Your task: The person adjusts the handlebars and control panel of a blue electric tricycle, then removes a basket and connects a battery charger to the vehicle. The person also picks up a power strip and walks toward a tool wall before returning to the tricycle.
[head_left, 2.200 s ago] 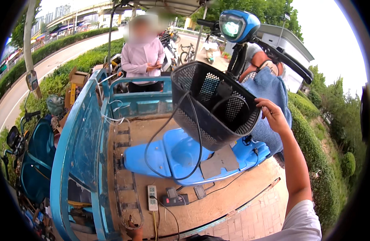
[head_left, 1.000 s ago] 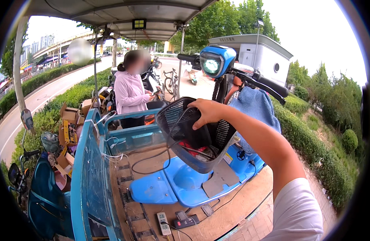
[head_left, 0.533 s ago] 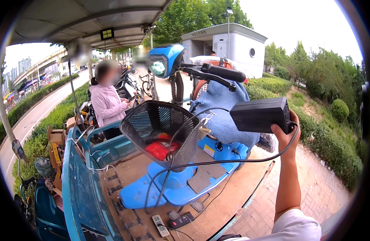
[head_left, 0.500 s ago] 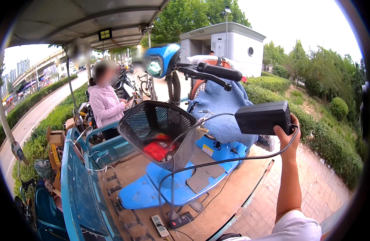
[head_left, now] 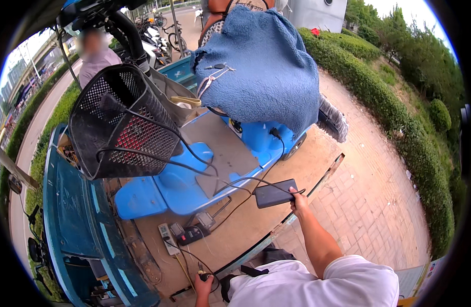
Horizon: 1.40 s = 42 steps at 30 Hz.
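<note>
A brown board cargo bed [head_left: 240, 240] lies under the blue scooter [head_left: 182, 189], outdoors, in daylight. A scuffed teal side wall [head_left: 74, 215] stands to the scooter's left; a person in a lilac top [head_left: 94, 66] is beyond it, and parked bikes and a grey building [head_left: 317, 15] show farther behind. The black mesh basket [head_left: 128, 128], with something red inside, hangs above the scooter's left part, and a blue towel [head_left: 261, 66] drapes over its far right part.

On the near side of the scooter, the right hand [head_left: 299, 200] grips one end of a black box [head_left: 276, 194], whose cable [head_left: 235, 181] loops left toward the basket. The left hand [head_left: 204, 281], nearer the wearer, has its fingers curled on a small dark item, too small to identify.

Pale marks on the dark charger [head_left: 192, 235], just in front of the scooter beside a power strip [head_left: 169, 239], are too small to read. A tan piece [head_left: 248, 5] beyond the scooter carries dark lettering.

The bed's near edge slants across in front of the scooter, behind the box in this view. To the scooter's right, brick paving [head_left: 358, 199] runs out to a hedge [head_left: 384, 97].
</note>
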### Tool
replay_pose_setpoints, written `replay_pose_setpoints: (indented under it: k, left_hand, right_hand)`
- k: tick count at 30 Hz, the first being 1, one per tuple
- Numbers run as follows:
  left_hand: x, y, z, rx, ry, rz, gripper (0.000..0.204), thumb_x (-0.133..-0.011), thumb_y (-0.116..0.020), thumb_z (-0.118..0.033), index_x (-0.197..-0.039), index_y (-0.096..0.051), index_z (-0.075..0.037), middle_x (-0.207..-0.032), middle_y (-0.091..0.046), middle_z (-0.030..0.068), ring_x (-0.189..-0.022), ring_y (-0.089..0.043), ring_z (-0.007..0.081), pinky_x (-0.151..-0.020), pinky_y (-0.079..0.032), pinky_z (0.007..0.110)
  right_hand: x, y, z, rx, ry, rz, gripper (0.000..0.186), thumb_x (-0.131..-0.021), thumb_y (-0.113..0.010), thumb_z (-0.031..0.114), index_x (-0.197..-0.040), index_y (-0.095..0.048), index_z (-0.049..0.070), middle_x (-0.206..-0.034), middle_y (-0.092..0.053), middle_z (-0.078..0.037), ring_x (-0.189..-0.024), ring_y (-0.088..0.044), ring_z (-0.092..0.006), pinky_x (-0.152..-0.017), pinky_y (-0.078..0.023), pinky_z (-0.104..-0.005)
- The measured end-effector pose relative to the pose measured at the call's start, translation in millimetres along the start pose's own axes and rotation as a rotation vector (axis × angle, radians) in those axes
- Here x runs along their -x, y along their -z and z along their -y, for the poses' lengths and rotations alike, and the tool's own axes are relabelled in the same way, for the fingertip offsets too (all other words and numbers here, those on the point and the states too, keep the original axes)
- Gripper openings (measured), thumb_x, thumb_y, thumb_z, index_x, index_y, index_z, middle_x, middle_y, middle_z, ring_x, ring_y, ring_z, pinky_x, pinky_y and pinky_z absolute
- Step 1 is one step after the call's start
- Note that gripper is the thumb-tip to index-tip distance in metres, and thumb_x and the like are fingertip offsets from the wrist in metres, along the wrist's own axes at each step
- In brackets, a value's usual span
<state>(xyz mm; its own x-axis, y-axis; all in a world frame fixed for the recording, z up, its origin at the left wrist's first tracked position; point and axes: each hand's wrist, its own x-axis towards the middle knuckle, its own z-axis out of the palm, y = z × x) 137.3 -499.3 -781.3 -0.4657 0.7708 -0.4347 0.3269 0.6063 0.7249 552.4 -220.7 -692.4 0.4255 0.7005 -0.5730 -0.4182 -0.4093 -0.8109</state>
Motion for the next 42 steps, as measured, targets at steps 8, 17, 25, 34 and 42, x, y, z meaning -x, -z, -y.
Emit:
replay_pose_setpoints:
  k: [8, 17, 25, 34, 42]
  left_hand:
    - [1.1, -100.0, -70.6, 0.099, 0.179, -0.045, 0.056, -0.068, -0.072, -0.028, -0.108, -0.05, 0.004, -0.099, -0.06, 0.0189, -0.091, -0.059, 0.0291, -0.081, -0.045, 0.036]
    - [-65.0, -159.5, -68.5, 0.186, 0.383, -0.136, 0.056, -0.069, -0.072, -0.022, -0.112, -0.049, 0.004, -0.102, -0.059, 0.0182, -0.093, -0.059, 0.029, -0.082, -0.045, 0.036]
    - [-95.5, -171.5, -37.8, 0.145, 0.339, -0.209, 0.051, -0.069, -0.074, -0.03, -0.104, -0.059, 0.005, -0.099, -0.063, 0.0208, -0.095, -0.061, 0.0359, -0.081, -0.046, 0.04]
    - [-80.4, -140.0, -2.4, 0.031, 0.194, -0.396, 0.034, -0.075, -0.07, -0.022, -0.093, -0.061, 0.006, -0.092, -0.064, 0.0208, -0.086, -0.062, 0.0326, -0.077, -0.048, 0.04]
    - [-35.5, -91.9, 37.9, 0.066, 0.299, -0.531, 0.044, -0.074, -0.072, -0.024, -0.101, -0.055, 0.006, -0.095, -0.061, 0.0214, -0.084, -0.059, 0.0277, -0.072, -0.047, 0.036]
  right_hand:
    - [-59.1, -1.4, -76.6, 0.253, -0.342, 0.216, 0.03, -0.074, -0.076, 0.028, -0.074, -0.052, 0.01, -0.061, -0.045, 0.0, -0.046, -0.041, -0.0104, -0.036, -0.023, -0.0237]
    - [-101.0, -9.4, -90.0, 0.626, -0.318, 0.388, 0.07, -0.067, -0.082, 0.029, -0.121, -0.049, -0.001, -0.079, -0.057, -0.008, -0.057, -0.051, -0.0143, -0.042, -0.035, -0.0267]
    - [-197.0, 19.8, -79.2, 1.29, 0.176, 0.413, 0.058, -0.07, -0.06, 0.007, -0.126, -0.047, -0.001, -0.111, -0.059, -0.023, -0.104, -0.059, -0.0314, -0.088, -0.047, -0.0359]
    - [-130.9, -33.8, -66.6, 0.994, 0.868, 0.278, 0.037, -0.074, -0.058, 0.005, -0.111, -0.055, -0.001, -0.109, -0.057, -0.019, -0.107, -0.051, -0.0334, -0.097, -0.039, -0.04]
    - [77.5, -96.4, -55.9, 0.78, 0.962, 0.933, 0.02, -0.076, -0.062, 0.003, -0.095, -0.061, -0.001, -0.092, -0.061, -0.013, -0.089, -0.058, -0.0299, -0.079, -0.046, -0.0353]
